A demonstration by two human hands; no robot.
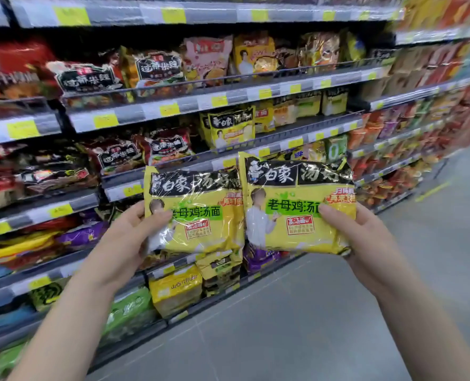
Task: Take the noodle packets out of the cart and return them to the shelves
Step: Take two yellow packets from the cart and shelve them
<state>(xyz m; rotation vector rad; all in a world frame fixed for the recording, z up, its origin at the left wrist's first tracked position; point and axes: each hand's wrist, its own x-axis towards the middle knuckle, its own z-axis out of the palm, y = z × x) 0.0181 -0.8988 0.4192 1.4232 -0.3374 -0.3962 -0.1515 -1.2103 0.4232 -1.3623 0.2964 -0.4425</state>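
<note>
Left hand (128,237): clamped on the left packet (200,215) at its lower left corner, thumb across the front, fingers tucked behind.
Right hand (358,237): same deal on the right packet (291,204). It grips the lower right corner, thumb pressed on the front.
Packets: both up in the air in front of the shelves (228,99), upright, side by side. Inner edges touch, and the right one laps a bit over the left. Yellow bags, black band on top, green strip of lettering.
Shelves: several tiers crammed with noodle bags, yellow price tags (169,109) along the rails. Pretty blurry toward the edges.
Matching packets (228,130): same yellow-and-black bags sit on the tier just above the held pair.
Floor (310,312): plain grey, lower right.
</note>
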